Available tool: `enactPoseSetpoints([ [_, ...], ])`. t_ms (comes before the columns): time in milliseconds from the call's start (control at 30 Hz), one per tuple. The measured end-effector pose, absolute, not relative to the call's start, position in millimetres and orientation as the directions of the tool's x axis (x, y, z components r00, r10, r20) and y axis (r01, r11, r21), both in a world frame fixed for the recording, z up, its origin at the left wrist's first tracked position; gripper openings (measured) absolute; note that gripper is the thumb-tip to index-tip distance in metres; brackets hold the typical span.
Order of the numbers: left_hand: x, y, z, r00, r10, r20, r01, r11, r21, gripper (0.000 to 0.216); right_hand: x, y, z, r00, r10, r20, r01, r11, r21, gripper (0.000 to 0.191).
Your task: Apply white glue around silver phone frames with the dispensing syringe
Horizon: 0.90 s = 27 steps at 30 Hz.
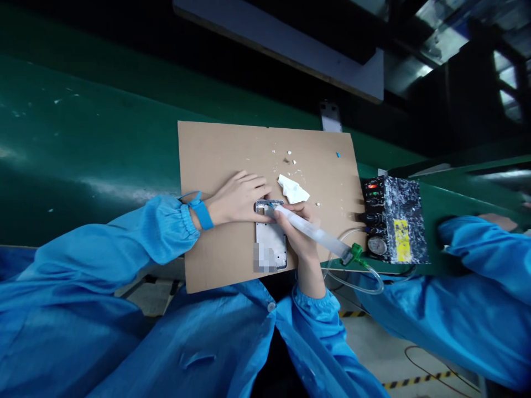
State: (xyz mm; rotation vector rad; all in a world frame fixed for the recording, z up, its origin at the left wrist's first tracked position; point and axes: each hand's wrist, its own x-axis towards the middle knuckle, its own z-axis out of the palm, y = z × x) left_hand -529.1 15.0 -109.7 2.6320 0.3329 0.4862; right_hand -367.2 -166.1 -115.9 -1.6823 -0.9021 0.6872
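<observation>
A phone frame (270, 243) lies flat on a sheet of cardboard (224, 149). My left hand (238, 200) grips its upper left corner, the thumb across the frame and the fingers by the top edge. A blue band circles the left wrist. In my right hand (299, 232) is a dispensing syringe (317, 235), pinched near its tip and slanting down to the left. The blue tip is at the upper part of the frame. A green cap and a clear hose are on the syringe's rear end. My right fingertips are partly hidden behind the barrel.
A crumpled white wipe (292, 189) and small scraps lie beyond the frame. On the right stands a black dispenser box (396, 221) with a gauge and lit display, its hose looping near the cardboard's edge. Another person's blue sleeve (477, 237) is farther right on the green bench (103, 143).
</observation>
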Motion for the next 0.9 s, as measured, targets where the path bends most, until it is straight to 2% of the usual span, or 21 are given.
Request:
enactPoseSetpoints([
  [900,-526.5,14.5,-109.0,0.899,0.327,0.290,0.157,-0.860,0.485,0.050,-368.7,-161.8,-108.8,0.574,0.817,0.054,0.285,-0.137,-0.948,0.035],
])
